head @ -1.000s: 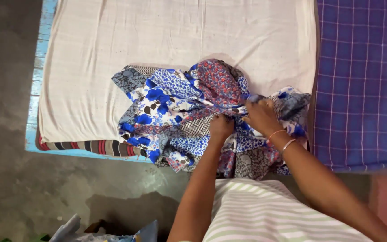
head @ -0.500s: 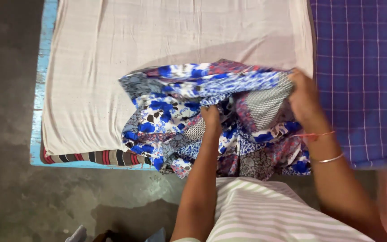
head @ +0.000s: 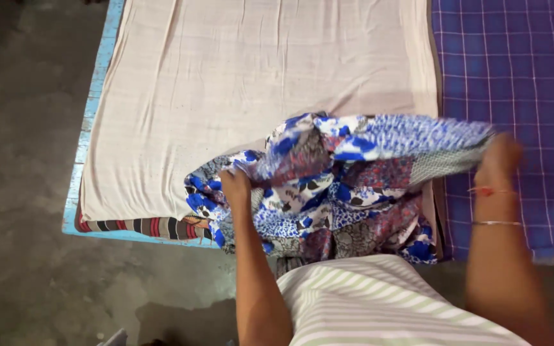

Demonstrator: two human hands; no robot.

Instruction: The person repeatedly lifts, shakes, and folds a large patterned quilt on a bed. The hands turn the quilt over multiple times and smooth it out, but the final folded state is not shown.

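Both hands are closed on the blue, red and white patchwork-print cloth [head: 341, 179]: the left hand [head: 235, 186] is pinched on its left edge, the right hand [head: 498, 157], blurred, is clenched on the far corner. An upper edge is held taut between them, lifted off the surface, so the rest hangs bunched below. Beneath it, the cream cotton sheet [head: 226, 83] is spread over a blue-edged cot [head: 91, 122]; a blue checked blanket [head: 520, 77] is laid just beside, at the right.

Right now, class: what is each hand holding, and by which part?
Both hands hold the patterned blue, red and white cloth. The left hand grips its bunched left end; the right hand, blurred, grips the stretched upper edge at its right end.
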